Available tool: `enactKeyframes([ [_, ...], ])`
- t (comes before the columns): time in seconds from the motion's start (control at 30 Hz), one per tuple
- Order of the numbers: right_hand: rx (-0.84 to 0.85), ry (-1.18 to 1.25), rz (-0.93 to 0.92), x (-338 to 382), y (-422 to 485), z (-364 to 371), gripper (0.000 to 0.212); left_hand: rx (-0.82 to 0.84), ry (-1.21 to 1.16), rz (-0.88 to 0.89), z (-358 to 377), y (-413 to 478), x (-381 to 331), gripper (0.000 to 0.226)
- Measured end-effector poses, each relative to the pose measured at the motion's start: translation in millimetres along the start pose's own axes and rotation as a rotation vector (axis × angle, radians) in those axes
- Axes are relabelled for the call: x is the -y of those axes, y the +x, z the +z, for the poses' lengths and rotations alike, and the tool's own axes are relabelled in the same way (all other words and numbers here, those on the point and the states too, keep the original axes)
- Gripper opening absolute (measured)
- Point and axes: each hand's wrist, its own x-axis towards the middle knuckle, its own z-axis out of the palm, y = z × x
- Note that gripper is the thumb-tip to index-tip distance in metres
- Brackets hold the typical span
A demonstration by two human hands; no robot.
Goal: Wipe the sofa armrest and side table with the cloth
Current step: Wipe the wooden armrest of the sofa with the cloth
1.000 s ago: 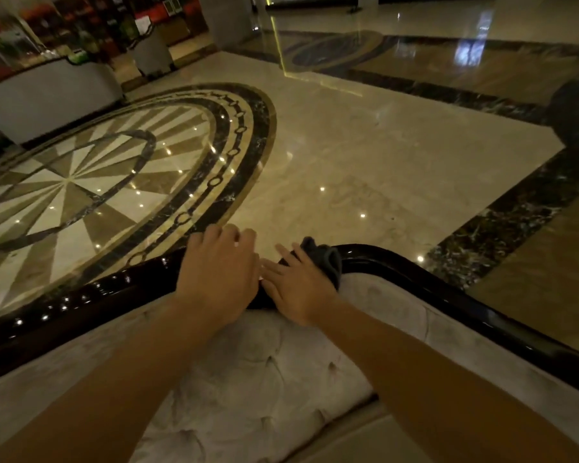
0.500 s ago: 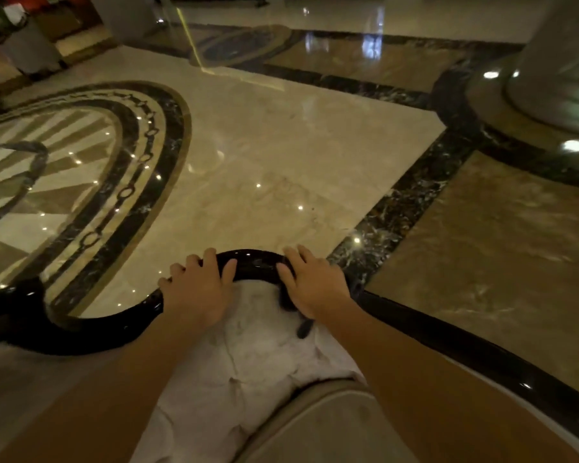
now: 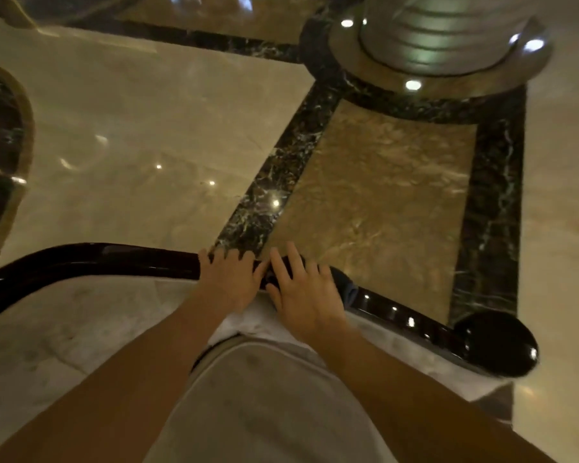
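Observation:
The sofa's glossy dark wooden rail [image 3: 97, 262] curves across the lower half of the view and ends in a rounded knob [image 3: 497, 347] at the right. Pale tufted upholstery [image 3: 64, 322] lies below it. My left hand [image 3: 229, 282] rests flat on the rail, fingers curled over its far edge. My right hand [image 3: 303, 292] lies right beside it, pressing a dark grey cloth [image 3: 343, 285] onto the rail; only a bit of cloth shows past the fingers. No side table is in view.
Beyond the rail lies polished marble floor [image 3: 131, 145] with dark veined borders [image 3: 281, 168]. A round column base [image 3: 438, 51] stands at the upper right. A pale seat cushion [image 3: 264, 402] sits between my forearms.
Both hands and the cloth have slid rightward along the rail toward its knobbed end. The view has swung right, bringing the column base and knob into sight.

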Motion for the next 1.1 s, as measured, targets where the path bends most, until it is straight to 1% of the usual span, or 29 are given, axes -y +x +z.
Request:
enactKeyframes([
  [0.13, -0.043, 0.026, 0.125, -60.2, -59.6, -10.7, 0.062, -0.098, -0.091, 0.025, 2.9, -8.9, -49.4, 0.048],
  [0.17, -0.048, 0.058, 0.183, -83.3, -84.1, -12.5, 0.061, -0.109, -0.126, 0.071, 0.9, -12.9, -77.7, 0.052],
  [0.23, -0.039, 0.100, 0.235, -104.7, -108.2, -11.0, 0.060, -0.179, -0.166, 0.115, -3.1, -18.3, -102.7, 0.060],
  [0.27, -0.024, 0.103, 0.267, -112.7, -115.6, -10.5, 0.060, -0.214, -0.155, 0.146, -5.3, -21.1, -110.4, 0.060],
  [0.33, 0.035, 0.051, 0.367, -154.4, -159.8, -7.2, 0.062, -0.217, -0.081, 0.296, -11.4, -35.4, -163.4, 0.051],
  [0.4, 0.072, -0.061, 0.325, -182.9, -194.1, -2.5, 0.062, -0.234, -0.002, 0.384, -13.2, -51.1, -205.0, 0.035],
  [0.43, 0.097, -0.068, 0.299, -193.2, -203.7, -3.3, 0.061, -0.233, 0.023, 0.402, -13.0, -55.7, -224.0, 0.030],
  [0.47, 0.102, -0.073, 0.281, -201.5, -206.1, -4.9, 0.060, -0.208, 0.049, 0.405, -13.5, -59.1, -238.4, 0.031],
  [0.53, 0.065, -0.038, 0.287, -219.6, -191.1, -9.7, 0.058, -0.131, 0.072, 0.364, -13.4, -59.0, -257.8, 0.044],
  [0.57, 0.043, -0.003, 0.323, -229.6, -178.0, -12.2, 0.057, -0.119, 0.076, 0.347, -12.3, -58.9, -263.3, 0.051],
  [0.63, 0.040, 0.025, 0.442, -248.2, -151.0, -18.7, 0.056, -0.153, 0.094, 0.337, -8.9, -60.6, -265.9, 0.057],
  [0.7, -0.043, 0.042, 0.511, -254.6, -150.7, -20.6, 0.050, -0.196, 0.077, 0.333, -8.4, -65.4, -262.3, 0.056],
  [0.73, -0.137, 0.095, 0.555, -254.7, -161.7, -16.6, 0.046, -0.214, 0.081, 0.336, -7.9, -65.5, -262.4, 0.053],
  [0.8, -0.315, 0.315, 0.677, -248.7, -195.7, -2.3, 0.040, -0.256, 0.061, 0.297, -7.0, -64.8, -264.9, 0.050],
  [0.83, -0.351, 0.408, 0.729, -242.7, -212.8, 7.7, 0.043, -0.290, 0.039, 0.290, -6.6, -64.9, -267.1, 0.050],
  [0.87, -0.353, 0.442, 0.752, -235.8, -226.1, 15.5, 0.047, -0.316, 0.031, 0.282, -5.2, -65.8, -269.7, 0.051],
  [0.93, -0.328, 0.354, 0.683, -231.8, -230.7, 22.9, 0.051, -0.350, 0.069, 0.254, -3.5, -64.0, -272.7, 0.053],
  [1.03, -0.232, 0.213, 0.587, -243.9, -220.2, 20.1, 0.051, -0.366, 0.087, 0.262, 0.1, -60.1, -273.9, 0.053],
  [1.1, -0.179, 0.250, 0.473, -256.8, -214.5, 12.9, 0.050, -0.404, 0.091, 0.279, 1.9, -58.7, -270.8, 0.052],
])
